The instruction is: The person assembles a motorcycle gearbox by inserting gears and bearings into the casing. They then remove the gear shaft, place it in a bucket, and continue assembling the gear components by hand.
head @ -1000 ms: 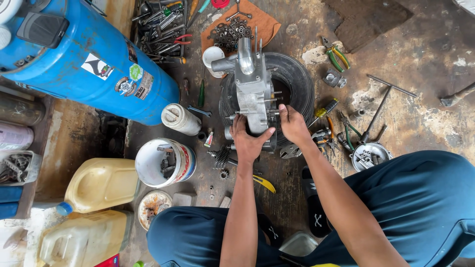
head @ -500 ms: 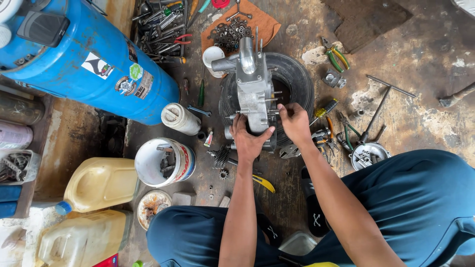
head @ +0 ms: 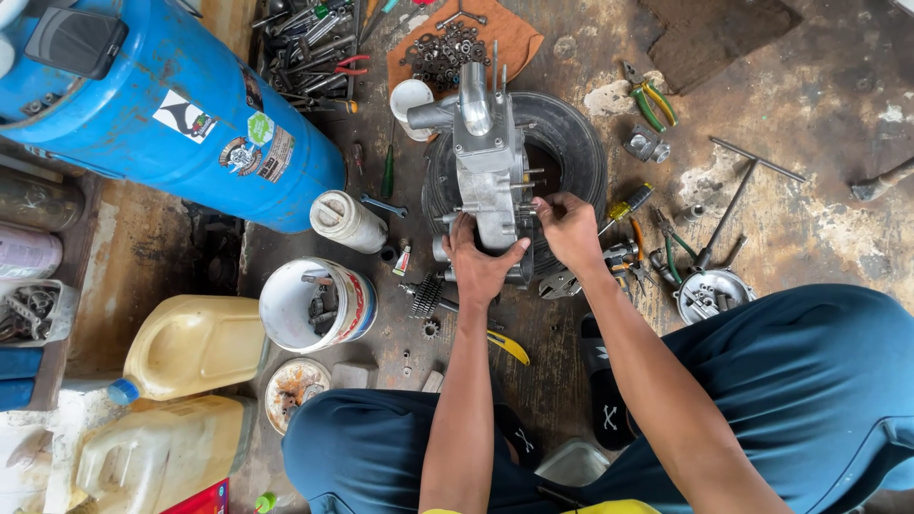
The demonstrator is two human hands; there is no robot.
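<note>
Both hands clasp the grey engine casing (head: 487, 162) standing on a black tyre (head: 571, 143): left hand (head: 481, 262) at its base, right hand (head: 569, 228) pinching its side. A blue drum (head: 143, 105), white bucket (head: 314, 305) and scattered pliers (head: 652, 100) crowd round.

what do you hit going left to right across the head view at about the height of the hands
yellow jug → white bucket → left hand → right hand → round metal dish of parts
</note>
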